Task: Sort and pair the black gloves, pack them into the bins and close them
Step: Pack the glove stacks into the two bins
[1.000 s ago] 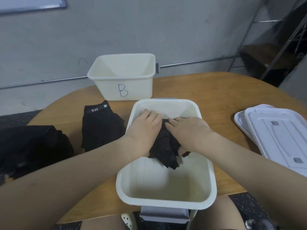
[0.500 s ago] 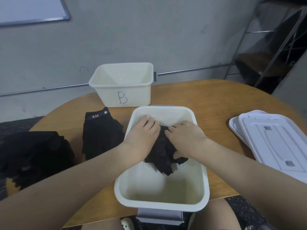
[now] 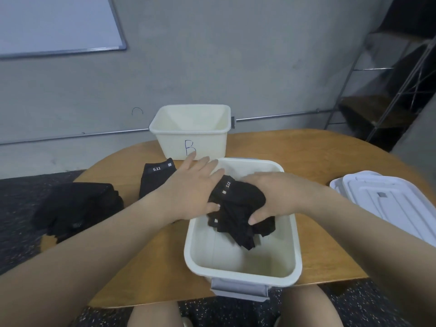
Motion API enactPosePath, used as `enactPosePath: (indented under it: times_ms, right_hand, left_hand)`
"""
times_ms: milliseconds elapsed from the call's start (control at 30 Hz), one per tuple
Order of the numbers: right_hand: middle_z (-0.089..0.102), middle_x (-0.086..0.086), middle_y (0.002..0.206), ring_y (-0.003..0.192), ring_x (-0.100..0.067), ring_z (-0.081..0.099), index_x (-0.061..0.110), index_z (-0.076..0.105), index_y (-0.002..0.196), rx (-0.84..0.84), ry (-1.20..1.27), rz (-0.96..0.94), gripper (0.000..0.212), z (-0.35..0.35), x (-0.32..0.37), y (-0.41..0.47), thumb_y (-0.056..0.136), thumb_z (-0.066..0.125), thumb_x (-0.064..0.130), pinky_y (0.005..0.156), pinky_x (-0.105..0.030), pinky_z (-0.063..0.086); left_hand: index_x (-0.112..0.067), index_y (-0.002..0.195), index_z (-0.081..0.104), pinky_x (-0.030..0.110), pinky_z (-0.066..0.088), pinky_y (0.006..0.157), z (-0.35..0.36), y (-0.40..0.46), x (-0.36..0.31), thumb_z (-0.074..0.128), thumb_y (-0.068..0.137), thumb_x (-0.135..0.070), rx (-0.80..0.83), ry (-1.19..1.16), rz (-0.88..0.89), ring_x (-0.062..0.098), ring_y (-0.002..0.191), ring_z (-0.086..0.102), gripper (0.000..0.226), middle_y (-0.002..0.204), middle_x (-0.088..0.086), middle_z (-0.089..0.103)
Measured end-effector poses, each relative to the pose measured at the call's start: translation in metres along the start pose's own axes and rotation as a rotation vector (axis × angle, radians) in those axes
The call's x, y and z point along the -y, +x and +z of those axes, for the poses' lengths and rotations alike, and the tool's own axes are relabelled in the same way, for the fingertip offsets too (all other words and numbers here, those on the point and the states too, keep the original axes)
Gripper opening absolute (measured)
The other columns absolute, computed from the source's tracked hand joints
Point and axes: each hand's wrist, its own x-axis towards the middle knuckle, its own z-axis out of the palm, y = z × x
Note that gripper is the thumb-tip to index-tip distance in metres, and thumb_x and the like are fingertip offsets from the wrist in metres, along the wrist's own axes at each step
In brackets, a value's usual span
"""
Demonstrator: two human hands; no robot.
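Glove pile (image 3: 77,208) and a folded pair (image 3: 157,179) lay left of the left hand (image 3: 188,192), whose fingers were straight, thumb touching the gloves (image 3: 238,213). Right hand (image 3: 276,197) gripped these gloves over the near bin (image 3: 240,272). Bin B (image 3: 191,133) stood beyond the fingertips; lids (image 3: 389,206) lay right.

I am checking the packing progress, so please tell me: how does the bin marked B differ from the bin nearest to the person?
The bin marked B stands at the far side of the table, with no gloves visible inside; the near bin holds a bundle of black gloves. No hand is in the far bin; the left hand and the right hand work over the near one. Both are cream, open, without lids.
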Motion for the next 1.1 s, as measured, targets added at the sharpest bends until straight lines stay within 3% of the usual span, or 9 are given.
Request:
enactPosePath:
  times_ms: [100, 233, 433, 567, 667, 833, 1000, 1100]
  right_hand:
    - [0.046, 0.012, 0.155, 0.139, -0.017, 0.046, 0.028, 0.04, 0.153, -0.074, 0.023, 0.017, 0.09, -0.011, 0.008, 0.003, 0.08, 0.075, 0.066, 0.108, -0.035, 0.043]
    - [0.042, 0.007, 0.159, 0.144, -0.018, 0.041, 0.027, 0.039, 0.155, -0.176, 0.095, -0.04, 0.08, -0.021, 0.036, 0.022, 0.09, 0.063, 0.066, 0.113, -0.036, 0.038]
    - [0.046, 0.007, 0.156, 0.143, -0.016, 0.042, 0.025, 0.047, 0.15, -0.219, 0.185, -0.142, 0.066, -0.021, 0.082, 0.082, 0.096, 0.058, 0.061, 0.112, -0.03, 0.034]
    - [0.048, 0.004, 0.155, 0.141, -0.018, 0.044, 0.022, 0.047, 0.149, -0.167, 0.172, -0.189, 0.061, -0.015, 0.102, 0.13, 0.099, 0.057, 0.056, 0.104, -0.025, 0.032]
    - [0.049, 0.0, 0.154, 0.139, -0.022, 0.046, 0.02, 0.044, 0.151, -0.094, 0.146, -0.179, 0.062, -0.009, 0.109, 0.165, 0.1, 0.057, 0.053, 0.107, -0.03, 0.035]
    - [0.045, 0.001, 0.159, 0.142, -0.02, 0.045, 0.02, 0.037, 0.158, -0.028, 0.135, -0.176, 0.063, 0.002, 0.111, 0.216, 0.103, 0.056, 0.045, 0.114, -0.03, 0.033]
    - [0.047, 0.0, 0.158, 0.139, -0.021, 0.049, 0.027, 0.038, 0.158, 0.073, 0.119, -0.181, 0.062, 0.01, 0.107, 0.26, 0.102, 0.059, 0.045, 0.116, -0.033, 0.037]
    - [0.059, 0.0, 0.143, 0.128, -0.022, 0.057, 0.028, 0.049, 0.151, 0.129, 0.118, -0.172, 0.062, 0.01, 0.104, 0.276, 0.096, 0.067, 0.048, 0.109, -0.036, 0.044]
  left_hand:
    - [-0.019, 0.164, 0.016, 0.042, 0.003, 0.129, -0.005, -0.025, 0.033, 0.044, 0.104, -0.056, -0.042, -0.216, -0.141, 0.023, 0.158, 0.01, 0.075, 0.173, 0.005, 0.012]
    - [-0.016, 0.164, 0.018, 0.038, 0.018, 0.128, 0.005, -0.062, 0.067, 0.044, 0.108, -0.04, -0.029, -0.526, -0.385, 0.022, 0.156, 0.02, 0.067, 0.171, 0.002, 0.018]
    - [-0.017, 0.166, 0.001, 0.022, 0.003, 0.119, 0.052, -0.098, 0.058, 0.043, 0.11, -0.031, -0.108, -0.757, -0.524, 0.013, 0.159, -0.001, 0.071, 0.173, -0.005, -0.007]
    - [-0.021, 0.165, -0.004, 0.026, 0.006, 0.122, 0.08, -0.098, 0.054, 0.041, 0.111, -0.032, -0.163, -0.912, -0.616, 0.011, 0.158, -0.006, 0.071, 0.173, -0.009, -0.01]
    - [-0.02, 0.165, -0.005, 0.023, 0.004, 0.121, 0.096, -0.09, 0.053, 0.04, 0.111, -0.032, -0.211, -1.012, -0.651, 0.008, 0.158, -0.008, 0.071, 0.172, -0.01, -0.011]
    - [-0.021, 0.165, -0.008, 0.041, 0.007, 0.131, 0.12, -0.063, 0.055, 0.039, 0.111, -0.033, -0.276, -1.036, -0.762, 0.008, 0.157, -0.014, 0.073, 0.172, -0.009, -0.015]
    - [-0.024, 0.165, -0.008, 0.039, 0.004, 0.131, 0.149, -0.039, 0.067, 0.036, 0.11, -0.04, -0.321, -1.065, -0.87, 0.008, 0.157, -0.012, 0.072, 0.173, -0.008, -0.014]
    - [-0.024, 0.165, -0.007, 0.034, 0.007, 0.13, 0.162, -0.031, 0.065, 0.037, 0.109, -0.042, -0.367, -1.136, -0.885, 0.007, 0.158, -0.005, 0.074, 0.173, -0.009, -0.007]
